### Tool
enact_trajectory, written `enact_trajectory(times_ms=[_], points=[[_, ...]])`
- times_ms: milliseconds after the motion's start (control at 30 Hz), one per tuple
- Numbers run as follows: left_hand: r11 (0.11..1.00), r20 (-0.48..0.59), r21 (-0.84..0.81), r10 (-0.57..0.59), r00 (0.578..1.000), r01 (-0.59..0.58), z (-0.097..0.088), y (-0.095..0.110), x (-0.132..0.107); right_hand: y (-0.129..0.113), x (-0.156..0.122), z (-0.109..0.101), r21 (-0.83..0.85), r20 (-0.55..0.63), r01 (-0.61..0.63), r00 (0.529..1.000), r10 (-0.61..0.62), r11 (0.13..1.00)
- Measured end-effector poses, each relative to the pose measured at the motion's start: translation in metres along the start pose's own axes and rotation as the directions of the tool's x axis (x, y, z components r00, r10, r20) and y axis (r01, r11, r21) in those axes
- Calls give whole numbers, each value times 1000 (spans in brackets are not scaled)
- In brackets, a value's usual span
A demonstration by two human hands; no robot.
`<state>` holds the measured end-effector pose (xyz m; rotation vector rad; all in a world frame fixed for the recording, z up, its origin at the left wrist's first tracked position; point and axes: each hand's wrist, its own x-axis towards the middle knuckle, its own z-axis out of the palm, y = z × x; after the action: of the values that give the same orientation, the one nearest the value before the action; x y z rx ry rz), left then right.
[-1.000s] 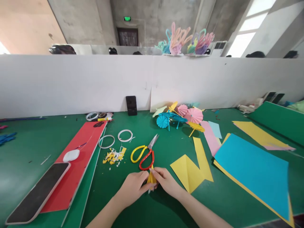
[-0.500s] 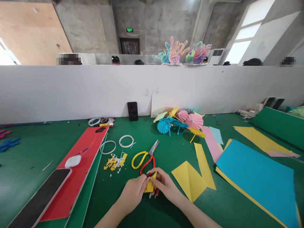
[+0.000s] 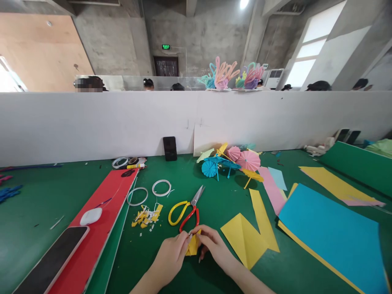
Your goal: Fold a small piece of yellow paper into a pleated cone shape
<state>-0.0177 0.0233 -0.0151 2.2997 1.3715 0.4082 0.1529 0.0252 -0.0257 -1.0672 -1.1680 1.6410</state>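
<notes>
Hands meet over the near part of the green table [image 3: 214, 196]. We note the left hand [image 3: 170, 258] and the right hand [image 3: 216, 248] both pinching a small folded yellow paper piece [image 3: 192, 246] between the fingertips. Scissors [image 3: 185, 208] lie just beyond it, with paper scraps [image 3: 147, 214] to their left and a cut yellow sheet [image 3: 245, 241] to the right. Risk, in our judgement: if either pinch slackens, the folds may spring open or crease askew, and a knuckle could knock the scissors.

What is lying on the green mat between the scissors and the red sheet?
In the head view, a small heap of yellow and white paper scraps lies between the scissors and the red sheet.
</notes>
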Motion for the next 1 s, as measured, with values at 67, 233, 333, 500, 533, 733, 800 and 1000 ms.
enact_trajectory(times_ms=[67, 233, 333, 500, 533, 733, 800, 1000], points=[[1000, 6, -26, 7, 1000, -6, 0, 0, 0, 0, 0, 0, 4, -21, -7, 1000, 7, 1000], [999, -1, -40, 9, 1000, -9, 2, -1, -1, -3, -2, 2, 5, -39, -20, 999, 21, 1000], [999, 11, -46, 9, 1000, -9, 3, -1, 0, -3, -2, 4, 13, -33, -28, 999, 29, 1000], [998, 20, -59, -8, 1000, 9, 3, -1, 1, 1, 1, 3, -4, -12, -38, 999, 38, 999], [998, 21, -68, -14, 1000, 15, 3, -1, 1, 3, 1, 3, -25, 3, -32, 999, 32, 999], [999, 20, -41, -3, 1000, 4, 2, -2, -2, 7, 0, 3, -134, 39, 16, 999, -11, 991], [1000, 18, -16, -3, 1000, 3, 0, -2, -3, 8, 1, 4, -141, 35, 11, 999, -6, 990], [1000, 22, 4, 17, 1000, -17, -1, -2, -3, 14, 4, 4, -173, 36, 9, 999, -3, 985]])
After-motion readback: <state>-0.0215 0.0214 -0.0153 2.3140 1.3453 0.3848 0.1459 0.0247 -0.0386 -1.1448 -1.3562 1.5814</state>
